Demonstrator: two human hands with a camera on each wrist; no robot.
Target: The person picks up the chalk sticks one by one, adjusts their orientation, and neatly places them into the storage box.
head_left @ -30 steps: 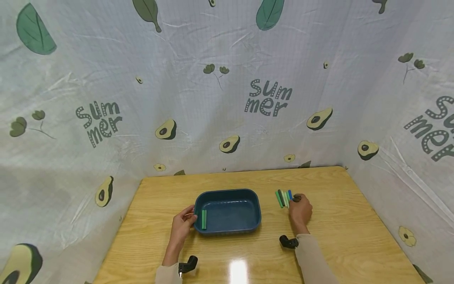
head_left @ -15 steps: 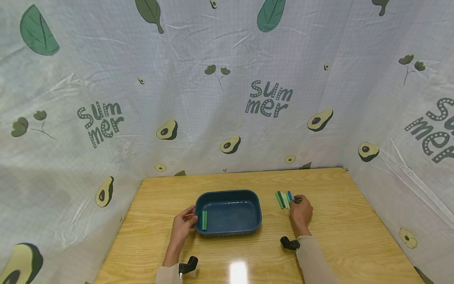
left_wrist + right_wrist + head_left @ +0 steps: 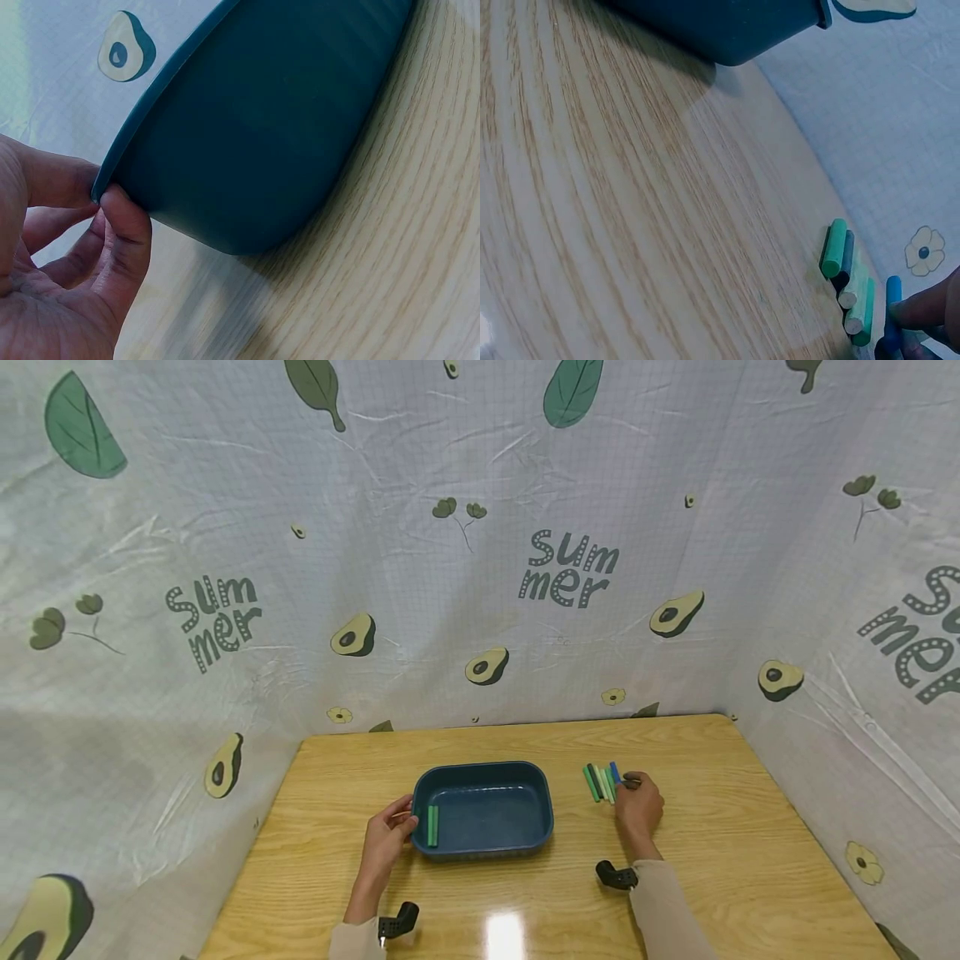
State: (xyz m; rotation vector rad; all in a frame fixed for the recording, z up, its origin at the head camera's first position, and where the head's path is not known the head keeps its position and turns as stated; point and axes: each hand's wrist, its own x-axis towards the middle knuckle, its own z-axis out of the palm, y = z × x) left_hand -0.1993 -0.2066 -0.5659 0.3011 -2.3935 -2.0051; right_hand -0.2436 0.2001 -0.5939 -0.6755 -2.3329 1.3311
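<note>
My left hand (image 3: pixel 384 839) pinches the left rim of a dark blue rectangular dish (image 3: pixel 487 814) between thumb and fingers; the left wrist view shows the dish's outer wall (image 3: pixel 247 127) close up. Inside the dish, two green chalk sticks (image 3: pixel 432 825) lie side by side at its left end. Over on the right, my right hand (image 3: pixel 639 806) pinches a blue chalk stick (image 3: pixel 893 292) at the right end of a row. The row's other sticks (image 3: pixel 855 296) are green, dark and pale green, a small gap from the blue one.
All of this sits on a light wooden table (image 3: pixel 495 889). Behind and on both sides hangs a pale sheet (image 3: pixel 420 593) printed with avocados and lettering. In the right wrist view, the dish's corner (image 3: pixel 735 45) shows near the top.
My right hand has shifted slightly to the right, and the blue chalk stick now stands a little apart from the row. The left hand and the dish have kept their places.
</note>
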